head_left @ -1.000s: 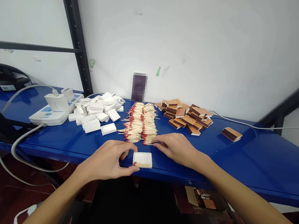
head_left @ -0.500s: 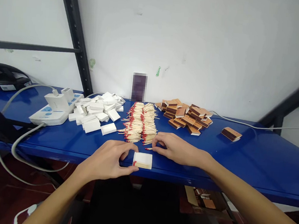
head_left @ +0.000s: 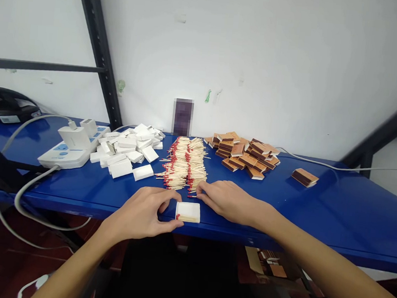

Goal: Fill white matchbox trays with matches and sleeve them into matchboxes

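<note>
Blue shelf (head_left: 318,217), pixelated dark panel (head_left: 183,117), left fingers (head_left: 170,226) gripping white tray (head_left: 190,210), right fingers (head_left: 204,187) pinching match (head_left: 192,196), end hidden

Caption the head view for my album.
Left fingers hold a white tray of matches; right fingers pinch another match.

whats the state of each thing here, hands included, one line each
white tray, open, matches along its near side
left hand, gripping the tray's left end
right hand, pinching a match
loose matches, heaped in two columns
white boxes, piled loosely
brown boxes, mostly piled loosely
power strip, chargers plugged in
</note>
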The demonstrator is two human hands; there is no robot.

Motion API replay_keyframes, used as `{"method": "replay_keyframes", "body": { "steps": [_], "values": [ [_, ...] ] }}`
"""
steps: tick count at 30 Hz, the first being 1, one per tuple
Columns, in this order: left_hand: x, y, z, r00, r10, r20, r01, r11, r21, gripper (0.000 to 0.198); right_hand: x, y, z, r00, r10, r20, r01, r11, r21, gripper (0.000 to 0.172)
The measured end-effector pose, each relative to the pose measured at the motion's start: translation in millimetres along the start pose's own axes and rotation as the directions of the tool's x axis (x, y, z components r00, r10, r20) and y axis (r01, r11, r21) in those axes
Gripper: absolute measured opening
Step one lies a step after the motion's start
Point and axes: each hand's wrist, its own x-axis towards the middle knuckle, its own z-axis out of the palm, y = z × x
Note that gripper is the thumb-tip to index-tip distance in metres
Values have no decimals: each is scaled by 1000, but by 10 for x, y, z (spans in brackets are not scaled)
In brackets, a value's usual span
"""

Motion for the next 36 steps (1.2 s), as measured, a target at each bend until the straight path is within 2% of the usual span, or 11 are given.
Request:
{"method": "replay_keyframes", "body": {
  "steps": [4,12,18,24,29,36],
  "values": [
    [3,7,-7,1000,5,-4,-5,1000,3,32,-3,-7,23,1000,14,-4,-14,999,-52,23],
    [3,16,-9,1000,4,-3,-4,1000,3,33,-23,17,32,998,-21,-51,20,1000,-5,17],
    [8,15,-8,1000,-1,-2,1,1000,6,34,-21,-34,9,998,20,-64,-19,1000,23,19],
    [0,13,-8,1000,2,-3,-2,1000,-1,33,1,41,51,996,-53,-78,61,992,113,18],
    [-8,17,-17,1000,16,-4,-16,1000,-1,33,31,33,6,999,-9,-38,15,986,167,20],
    [9,19,-17,1000,26,-7,-26,1000,8,31,59,-48,-49,998,43,40,-44,998,33,23]
  ]
}}
